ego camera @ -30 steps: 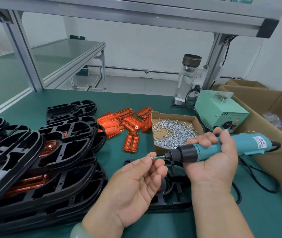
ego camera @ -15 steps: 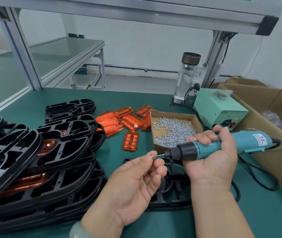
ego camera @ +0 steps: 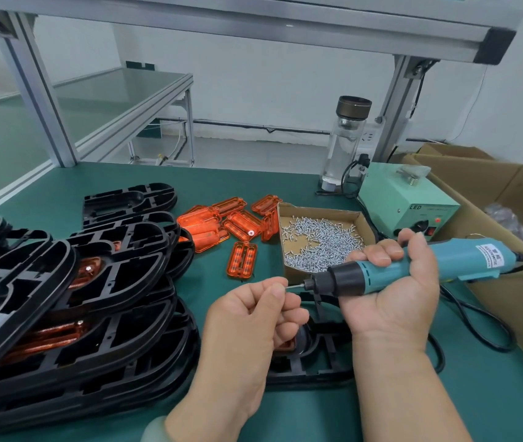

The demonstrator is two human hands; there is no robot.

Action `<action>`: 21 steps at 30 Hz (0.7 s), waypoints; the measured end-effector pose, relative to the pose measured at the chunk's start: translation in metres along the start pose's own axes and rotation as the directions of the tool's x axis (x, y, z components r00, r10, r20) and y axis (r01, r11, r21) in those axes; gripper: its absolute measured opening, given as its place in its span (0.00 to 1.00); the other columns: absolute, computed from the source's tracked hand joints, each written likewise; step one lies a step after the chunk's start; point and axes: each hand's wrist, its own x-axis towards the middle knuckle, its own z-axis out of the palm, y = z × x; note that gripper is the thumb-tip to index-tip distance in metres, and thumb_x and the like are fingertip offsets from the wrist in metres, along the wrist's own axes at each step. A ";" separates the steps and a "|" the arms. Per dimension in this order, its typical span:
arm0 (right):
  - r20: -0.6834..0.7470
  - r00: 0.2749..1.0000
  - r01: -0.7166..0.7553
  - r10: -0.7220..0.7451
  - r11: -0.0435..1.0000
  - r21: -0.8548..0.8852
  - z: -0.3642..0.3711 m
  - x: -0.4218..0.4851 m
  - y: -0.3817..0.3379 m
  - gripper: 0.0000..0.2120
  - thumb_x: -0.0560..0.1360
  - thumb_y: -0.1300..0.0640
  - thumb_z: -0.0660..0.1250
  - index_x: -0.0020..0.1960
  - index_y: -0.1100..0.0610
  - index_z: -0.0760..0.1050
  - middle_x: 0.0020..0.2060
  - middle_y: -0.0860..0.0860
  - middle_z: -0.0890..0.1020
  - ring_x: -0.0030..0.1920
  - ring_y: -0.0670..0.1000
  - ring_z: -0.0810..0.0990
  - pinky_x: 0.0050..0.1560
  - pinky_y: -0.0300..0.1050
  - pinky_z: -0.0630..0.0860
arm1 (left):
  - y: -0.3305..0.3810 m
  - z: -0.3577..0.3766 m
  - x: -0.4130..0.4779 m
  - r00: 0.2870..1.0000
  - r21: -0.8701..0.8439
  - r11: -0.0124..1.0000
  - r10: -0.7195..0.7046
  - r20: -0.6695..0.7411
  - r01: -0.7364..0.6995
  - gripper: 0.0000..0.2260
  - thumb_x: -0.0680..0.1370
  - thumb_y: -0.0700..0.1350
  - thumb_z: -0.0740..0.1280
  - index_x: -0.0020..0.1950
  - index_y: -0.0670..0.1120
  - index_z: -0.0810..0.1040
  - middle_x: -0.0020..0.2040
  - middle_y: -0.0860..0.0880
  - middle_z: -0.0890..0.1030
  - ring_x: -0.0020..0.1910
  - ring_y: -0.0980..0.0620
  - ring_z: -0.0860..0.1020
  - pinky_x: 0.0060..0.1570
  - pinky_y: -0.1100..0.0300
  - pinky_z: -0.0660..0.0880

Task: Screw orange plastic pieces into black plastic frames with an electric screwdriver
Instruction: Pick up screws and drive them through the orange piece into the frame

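My right hand grips a teal electric screwdriver, held level with its bit pointing left. My left hand pinches a small screw at the bit's tip. Under both hands a black plastic frame lies on the green mat, with a bit of orange showing in it. A pile of loose orange plastic pieces lies behind, left of a cardboard tray of screws. At the left is a stack of black frames, some with orange pieces in them.
A mint-green power box and a clear bottle stand at the back right. A large cardboard box runs along the right edge. The screwdriver's black cable loops on the mat. Aluminium posts frame the bench.
The hands and the screwdriver have barely moved; the left fingertips stay at the bit's tip. The view has shifted slightly.
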 end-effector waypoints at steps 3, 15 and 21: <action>-0.001 1.000 0.004 -0.004 1.000 0.008 0.001 -0.001 0.001 0.07 0.78 0.54 0.62 0.41 0.51 0.71 0.28 0.43 0.70 0.25 0.42 0.69 0.34 0.37 0.71 | -0.001 0.001 -0.001 1.000 0.004 1.000 0.004 -0.009 -0.004 0.05 0.78 0.39 0.64 0.47 0.41 0.79 0.33 0.46 0.83 0.31 0.53 0.81 0.28 0.67 0.76; 0.021 1.000 0.005 -0.005 1.000 0.012 0.003 -0.003 0.002 0.08 0.79 0.54 0.61 0.41 0.51 0.72 0.27 0.43 0.69 0.24 0.42 0.68 0.32 0.36 0.71 | 0.003 -0.006 0.002 0.998 0.143 0.989 0.040 0.048 -0.047 0.05 0.78 0.40 0.65 0.46 0.41 0.80 0.33 0.46 0.83 0.30 0.54 0.81 0.27 0.67 0.74; 0.018 1.000 0.012 -0.012 1.000 0.012 0.001 -0.002 0.000 0.06 0.79 0.54 0.62 0.42 0.51 0.72 0.28 0.43 0.69 0.25 0.43 0.68 0.33 0.36 0.71 | 0.006 -0.008 0.003 0.993 0.253 0.962 0.088 0.075 -0.104 0.06 0.76 0.39 0.67 0.45 0.49 0.81 0.37 0.48 0.85 0.33 0.55 0.82 0.29 0.68 0.75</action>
